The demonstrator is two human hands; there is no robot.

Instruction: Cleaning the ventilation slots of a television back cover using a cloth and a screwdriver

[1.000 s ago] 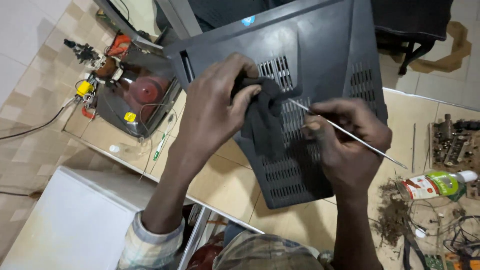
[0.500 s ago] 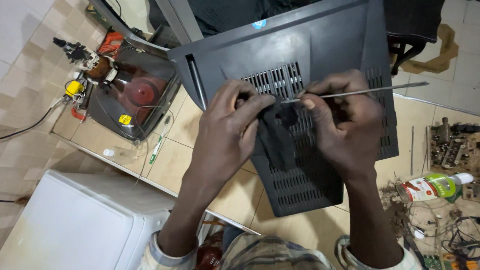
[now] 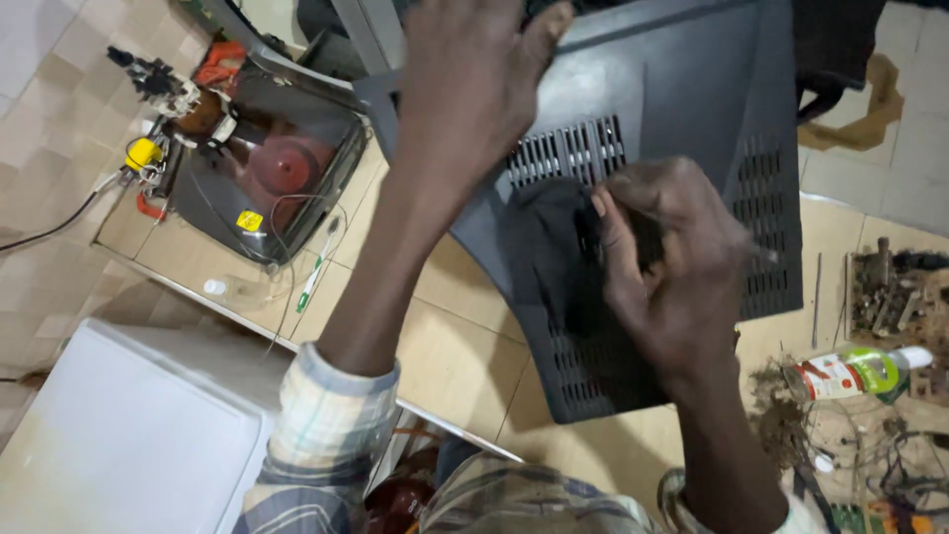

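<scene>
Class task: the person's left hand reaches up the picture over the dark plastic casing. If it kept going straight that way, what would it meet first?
Probably the top edge of the dark casing, which the left hand already touches; depth beyond it is unclear.

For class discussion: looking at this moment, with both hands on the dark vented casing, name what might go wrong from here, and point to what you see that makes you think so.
1. The right hand presses a thin metal tool against the dark vented casing; it may slip and jab the fingers or scratch the plastic.
2. The left hand steadies only the casing's top edge, so the casing might shift.
3. The plastic bottle and tangled wires lie close to the right arm and may get knocked.
</scene>
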